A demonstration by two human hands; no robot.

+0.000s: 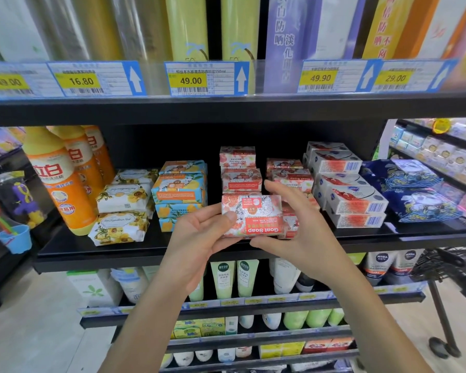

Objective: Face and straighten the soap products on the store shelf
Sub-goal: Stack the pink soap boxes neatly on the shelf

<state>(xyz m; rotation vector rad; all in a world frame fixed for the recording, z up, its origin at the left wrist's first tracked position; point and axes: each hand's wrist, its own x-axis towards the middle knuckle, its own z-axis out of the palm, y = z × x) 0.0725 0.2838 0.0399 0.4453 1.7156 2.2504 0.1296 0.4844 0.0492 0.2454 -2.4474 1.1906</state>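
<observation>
I hold a red and white Goat Soap box (256, 215) in front of the black shelf (156, 249), its label upside down. My left hand (199, 235) grips its left end, thumb on the front face. My right hand (293, 227) grips its right end, fingers over the top and thumb below. Behind it stand two stacked red soap boxes (240, 179). More red Goat Soap boxes (291, 173) sit to the right, partly hidden by my right hand.
Blue and yellow soap boxes (179, 192) and floral-wrapped soaps (121, 208) stack to the left, beside orange bottles (59, 181). White and red boxes (347, 189) and blue wipe packs (414, 192) lie to the right. Price tags (191, 79) line the shelf above. A black cart (447, 265) stands at right.
</observation>
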